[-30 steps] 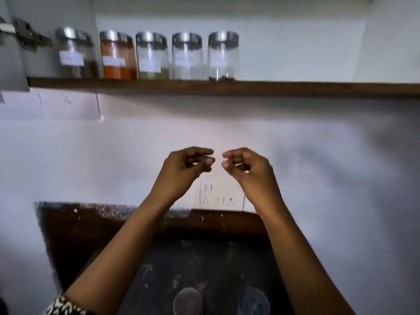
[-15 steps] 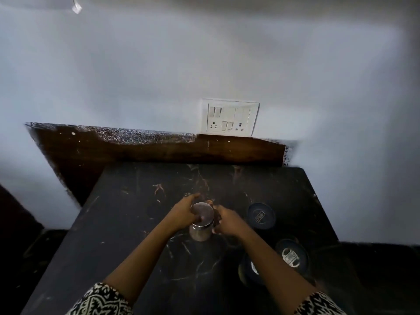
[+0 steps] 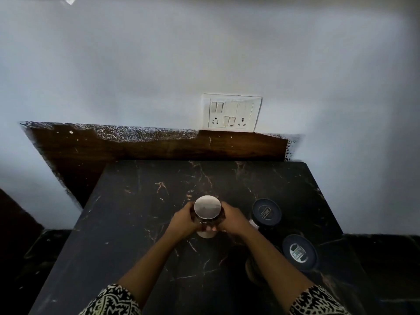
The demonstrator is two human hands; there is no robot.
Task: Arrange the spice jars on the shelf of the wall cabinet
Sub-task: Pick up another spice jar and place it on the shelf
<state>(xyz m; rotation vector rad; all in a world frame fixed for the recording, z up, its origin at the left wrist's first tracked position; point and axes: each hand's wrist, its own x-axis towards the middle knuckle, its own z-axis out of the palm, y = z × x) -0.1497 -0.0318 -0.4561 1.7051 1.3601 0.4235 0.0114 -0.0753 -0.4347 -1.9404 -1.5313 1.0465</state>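
A spice jar with a shiny steel lid [image 3: 207, 206] is in the middle of the black marble counter [image 3: 136, 223]. My left hand [image 3: 183, 220] wraps its left side and my right hand [image 3: 231, 219] wraps its right side. The jar's glass body is mostly hidden by my fingers. The cabinet shelf is out of view above.
Two dark-lidded jars [image 3: 267, 212] [image 3: 298, 252] stand to the right of my right arm, and a third is partly hidden under that arm [image 3: 252, 272]. A white switch and socket plate [image 3: 231, 113] is on the wall above the brown backsplash [image 3: 147, 147].
My view dropped from the shelf with its row of jars to the counter. Both hands came down and closed around the steel-lidded jar, which now appears slightly raised.
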